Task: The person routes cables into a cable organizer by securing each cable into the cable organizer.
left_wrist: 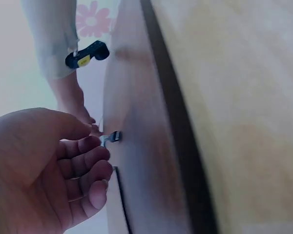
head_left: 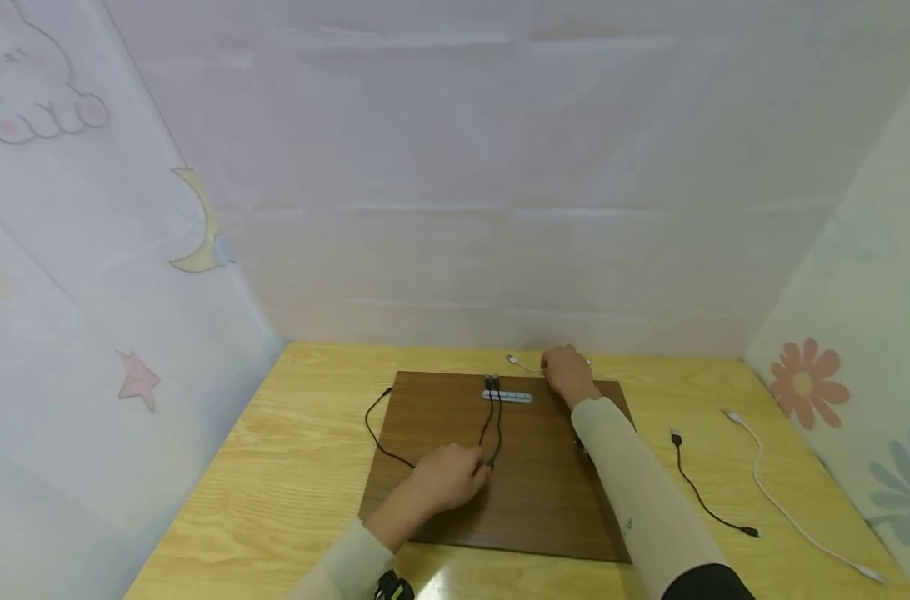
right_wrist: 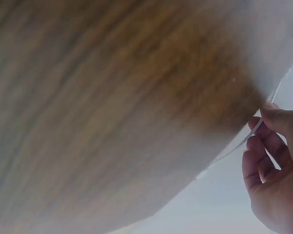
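On a dark brown board (head_left: 530,500), my left hand (head_left: 446,478) has curled fingers. Its thumb and index finger pinch a black cable by its lower end, and a small plug (left_wrist: 115,137) shows just past the fingertips in the left wrist view. Two black cables (head_left: 499,421) run up from there to a pale blue cable clip (head_left: 509,397). My right hand (head_left: 567,372) is at the board's far edge, pinching a thin white cable (right_wrist: 241,143) between thumb and fingers. That cable's plug (head_left: 512,359) sticks out left of the hand.
Another stretch of black cable (head_left: 372,435) curves over the board's left edge. Right of the board lie a short black USB cable (head_left: 697,492) and a longer white cable (head_left: 770,493) on the yellow wooden table (head_left: 290,467). Fabric-like walls (head_left: 500,167) enclose the back and sides.
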Demonstrator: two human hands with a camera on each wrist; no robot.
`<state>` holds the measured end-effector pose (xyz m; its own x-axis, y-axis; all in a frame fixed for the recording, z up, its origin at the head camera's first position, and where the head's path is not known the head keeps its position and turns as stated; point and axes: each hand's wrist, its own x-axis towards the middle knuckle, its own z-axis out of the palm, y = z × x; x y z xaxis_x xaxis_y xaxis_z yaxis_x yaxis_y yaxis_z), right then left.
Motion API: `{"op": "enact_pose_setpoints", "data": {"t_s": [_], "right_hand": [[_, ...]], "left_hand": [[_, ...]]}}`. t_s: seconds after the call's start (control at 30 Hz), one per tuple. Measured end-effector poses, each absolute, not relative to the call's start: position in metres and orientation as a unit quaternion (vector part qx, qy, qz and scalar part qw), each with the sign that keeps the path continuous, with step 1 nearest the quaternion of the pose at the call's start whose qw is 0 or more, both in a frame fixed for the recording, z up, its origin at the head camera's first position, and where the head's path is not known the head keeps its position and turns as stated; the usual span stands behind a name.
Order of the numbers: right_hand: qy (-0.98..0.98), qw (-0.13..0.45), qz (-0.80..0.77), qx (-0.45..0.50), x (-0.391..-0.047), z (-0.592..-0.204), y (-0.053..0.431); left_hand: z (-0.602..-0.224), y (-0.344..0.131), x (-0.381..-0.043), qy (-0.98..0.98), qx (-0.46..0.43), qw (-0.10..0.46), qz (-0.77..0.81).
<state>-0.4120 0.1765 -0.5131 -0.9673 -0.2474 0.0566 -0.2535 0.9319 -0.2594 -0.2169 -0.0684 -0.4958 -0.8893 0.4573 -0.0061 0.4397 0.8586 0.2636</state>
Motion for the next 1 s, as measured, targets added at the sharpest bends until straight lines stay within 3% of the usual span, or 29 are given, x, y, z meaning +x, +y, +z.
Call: {"op": "enact_pose_setpoints", "data": {"t_s": [0.2,0.4,1.0], "right_hand": [[-0.982,0.009,0.139,0.126,-0.410,-0.497,0.179],[-0.978,0.019,0.156,0.136,-0.400,-0.482,0.178],[-0.954,0.151,0.171,0.197,-0.331,-0.457,0.158]], "left_hand": [[-0.486,-0.070,-0.237,0.958,0.227,-0.016,0.173],[-0.480,-0.073,-0.260,0.948,0.206,-0.026,0.240],[-0.469,-0.073,-0.314,0.906,0.121,0.071,0.399]]}}
